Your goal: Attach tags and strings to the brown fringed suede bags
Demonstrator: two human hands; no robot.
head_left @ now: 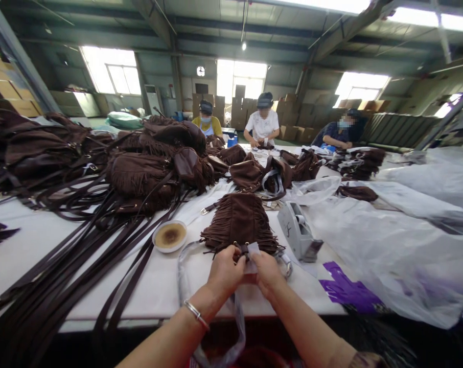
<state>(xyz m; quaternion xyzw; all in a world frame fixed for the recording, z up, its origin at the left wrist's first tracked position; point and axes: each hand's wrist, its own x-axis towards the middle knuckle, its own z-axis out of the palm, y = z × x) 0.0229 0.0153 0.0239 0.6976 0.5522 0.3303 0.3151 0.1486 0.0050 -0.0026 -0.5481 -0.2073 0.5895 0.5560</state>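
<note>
A brown fringed suede bag (241, 222) lies on the white table (63, 245) right in front of me. My left hand (226, 271), a silver bangle on its wrist, is closed in a pinch at the bag's near edge by its metal fittings. My right hand (268, 271) is closed beside it on a small piece of clear wrapping (252, 253) at the same spot. A clear plastic strip (235, 327) hangs from under my hands over the table's edge.
A heap of brown bags (139, 158) and long dark straps (63, 271) fills the left side. A small dish (170, 236) and a tape dispenser (298, 230) flank the bag. Clear plastic bags (400, 245) cover the right. Three people (264, 125) work at the far end.
</note>
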